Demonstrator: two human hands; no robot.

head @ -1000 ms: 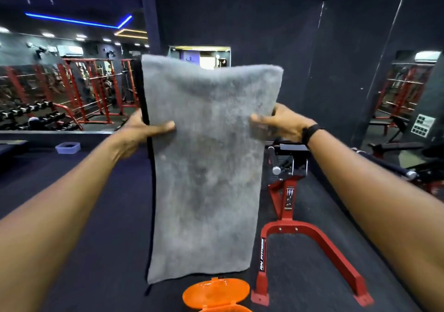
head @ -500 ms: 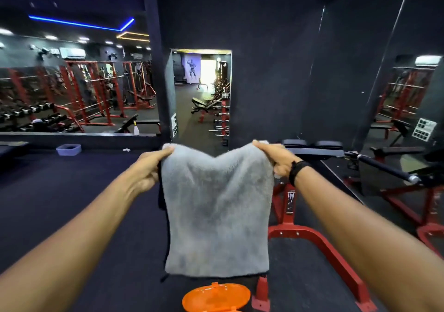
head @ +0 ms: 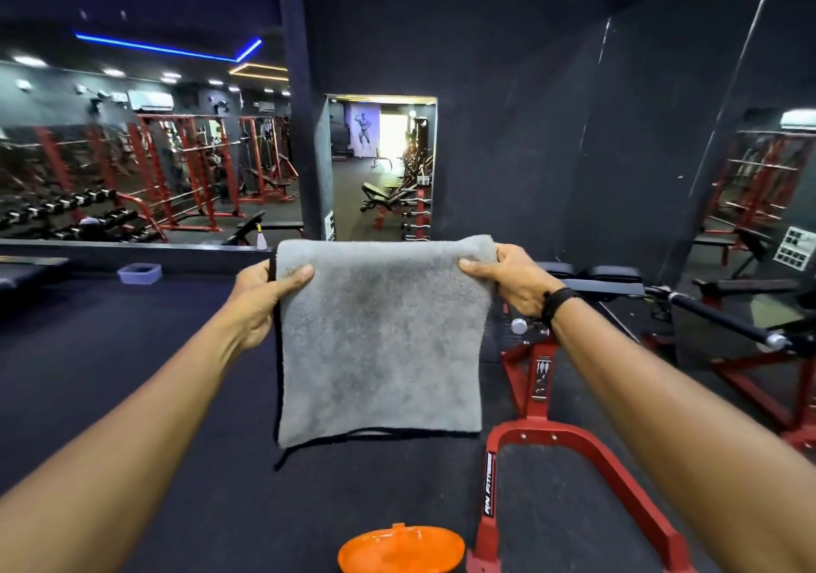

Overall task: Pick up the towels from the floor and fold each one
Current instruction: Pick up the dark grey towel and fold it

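The grey towel (head: 379, 343) is being held up in mid-air over the dark gym floor (head: 110, 396), hanging from its top edge, apparently already doubled, with a black trim showing down its left side and along the bottom. At its upper left corner it is being pinched by the left hand (head: 260, 303), thumb laid across the front and the fingers curled behind the cloth, where they are being hidden. At the upper right corner it is being gripped by the right hand (head: 512, 281), thumb on the front face and fingers wrapped over the top edge. From here, the layers are likely to be let slip out of line if either pinch is loosened, since only the top corners are being held and the lower edges are hanging free; a loose black thread or trim end at the lower left is possibly being left to snag. The orange lidded container (head: 402, 550) just below is being cut off by the frame's bottom edge, and the red bench frame (head: 552, 440) to the right is near enough to be brushed if the towel is swung. Whether other towels are lying on the floor cannot be told, the floor behind the cloth being hidden.
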